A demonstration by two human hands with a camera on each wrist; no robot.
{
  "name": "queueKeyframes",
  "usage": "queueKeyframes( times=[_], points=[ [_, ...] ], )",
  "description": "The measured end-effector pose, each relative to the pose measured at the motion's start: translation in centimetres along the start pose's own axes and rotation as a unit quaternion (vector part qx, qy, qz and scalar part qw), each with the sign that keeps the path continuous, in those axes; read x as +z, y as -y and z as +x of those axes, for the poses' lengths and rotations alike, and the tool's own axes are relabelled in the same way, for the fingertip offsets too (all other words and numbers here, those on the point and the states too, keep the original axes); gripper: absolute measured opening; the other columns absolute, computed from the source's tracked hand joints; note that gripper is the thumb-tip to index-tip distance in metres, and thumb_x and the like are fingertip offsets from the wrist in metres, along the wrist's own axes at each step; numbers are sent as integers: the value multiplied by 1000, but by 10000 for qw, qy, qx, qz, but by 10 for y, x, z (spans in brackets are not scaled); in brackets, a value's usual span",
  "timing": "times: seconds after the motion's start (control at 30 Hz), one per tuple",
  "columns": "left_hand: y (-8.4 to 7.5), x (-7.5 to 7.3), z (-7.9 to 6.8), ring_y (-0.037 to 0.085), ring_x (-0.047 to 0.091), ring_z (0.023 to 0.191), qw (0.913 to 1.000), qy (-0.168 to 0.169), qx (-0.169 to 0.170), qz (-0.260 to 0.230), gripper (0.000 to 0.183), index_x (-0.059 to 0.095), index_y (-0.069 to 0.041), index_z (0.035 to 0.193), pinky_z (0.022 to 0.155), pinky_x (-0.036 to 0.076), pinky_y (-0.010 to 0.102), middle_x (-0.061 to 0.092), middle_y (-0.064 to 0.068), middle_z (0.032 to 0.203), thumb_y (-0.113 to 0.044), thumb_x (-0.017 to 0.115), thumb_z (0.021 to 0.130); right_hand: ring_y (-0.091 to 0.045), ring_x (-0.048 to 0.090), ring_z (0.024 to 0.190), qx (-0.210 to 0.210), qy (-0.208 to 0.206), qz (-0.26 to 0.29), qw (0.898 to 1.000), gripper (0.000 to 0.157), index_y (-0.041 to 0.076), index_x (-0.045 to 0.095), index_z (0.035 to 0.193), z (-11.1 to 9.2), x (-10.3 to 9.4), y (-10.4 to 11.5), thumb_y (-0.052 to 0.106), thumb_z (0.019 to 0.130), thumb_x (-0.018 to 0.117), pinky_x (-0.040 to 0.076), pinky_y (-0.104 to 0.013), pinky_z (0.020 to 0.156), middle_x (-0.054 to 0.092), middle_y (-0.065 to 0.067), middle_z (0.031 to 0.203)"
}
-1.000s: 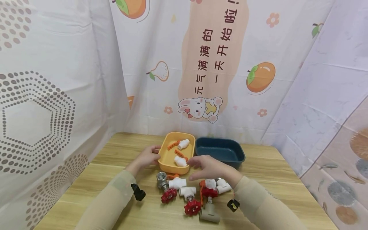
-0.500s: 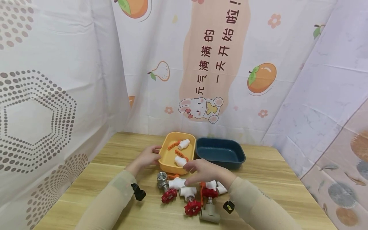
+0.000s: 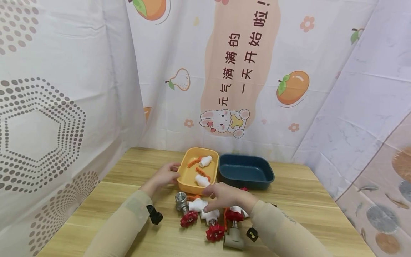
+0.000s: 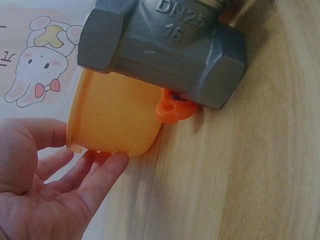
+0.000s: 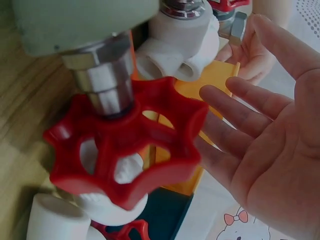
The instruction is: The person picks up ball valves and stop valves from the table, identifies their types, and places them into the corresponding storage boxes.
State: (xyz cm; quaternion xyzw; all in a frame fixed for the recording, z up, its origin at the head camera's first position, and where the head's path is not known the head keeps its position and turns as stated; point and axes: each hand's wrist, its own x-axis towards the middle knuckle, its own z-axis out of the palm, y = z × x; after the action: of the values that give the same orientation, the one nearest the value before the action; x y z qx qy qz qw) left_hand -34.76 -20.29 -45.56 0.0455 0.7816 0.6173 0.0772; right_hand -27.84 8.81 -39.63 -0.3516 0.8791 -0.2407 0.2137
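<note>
- Writing: the metal valve (image 4: pixel 165 50) bears "DN25" and "16" above an arrow; the curtain (image 3: pixel 289 43) reads "元气满满的一天开始啦!".
- Your left hand (image 3: pixel 165 175), fingers extended rather than curled, touches the left wall of the yellow bin (image 3: pixel 184 176), which lies to its right.
- Your right hand (image 3: pixel 226 196), fingers parted, grasps nothing; the white wheel valve (image 3: pixel 210 215) lies near its thumb, on the near side.
- Axes: the bin runs near to far; both valves' red handwheels point near and slightly right.
</note>
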Motion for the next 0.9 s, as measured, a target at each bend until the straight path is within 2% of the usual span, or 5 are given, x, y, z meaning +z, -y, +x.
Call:
queueKeyframes(
  times=[0.33, 0.7, 0.9],
  points=[
    [1, -1, 0, 36, 64, 105, 10000, 17, -3, 17, 57, 42, 8, 148, 79, 61, 42, 50, 34, 133, 3, 60, 94, -13, 64, 106, -87, 121, -368, 9992, 49, 14, 69, 125, 10, 9, -1, 39, 86, 82, 54, -31, 91, 69, 7, 117],
    [0, 0, 0, 35, 65, 103, 10000, 1, 45, 60, 57, 42, 8, 148, 78, 61, 42, 50, 34, 133, 3, 59, 94, -9, 62, 98, -104, 232, -531, 9983, 50, 16, 67, 131, 16, 11, 0, 34, 87, 82, 53, -27, 85, 66, 12, 114],
    [0, 0, -1, 36, 65, 104, 10000, -2, 34, 55, 57, 41, 8, 148, 78, 61, 42, 50, 34, 134, 3, 59, 94, -8, 61, 94, -308, 233, -680, 9969, 47, 15, 68, 127, 22, 14, -1, 32, 86, 82, 52, -25, 82, 66, 12, 110]
  ],
)
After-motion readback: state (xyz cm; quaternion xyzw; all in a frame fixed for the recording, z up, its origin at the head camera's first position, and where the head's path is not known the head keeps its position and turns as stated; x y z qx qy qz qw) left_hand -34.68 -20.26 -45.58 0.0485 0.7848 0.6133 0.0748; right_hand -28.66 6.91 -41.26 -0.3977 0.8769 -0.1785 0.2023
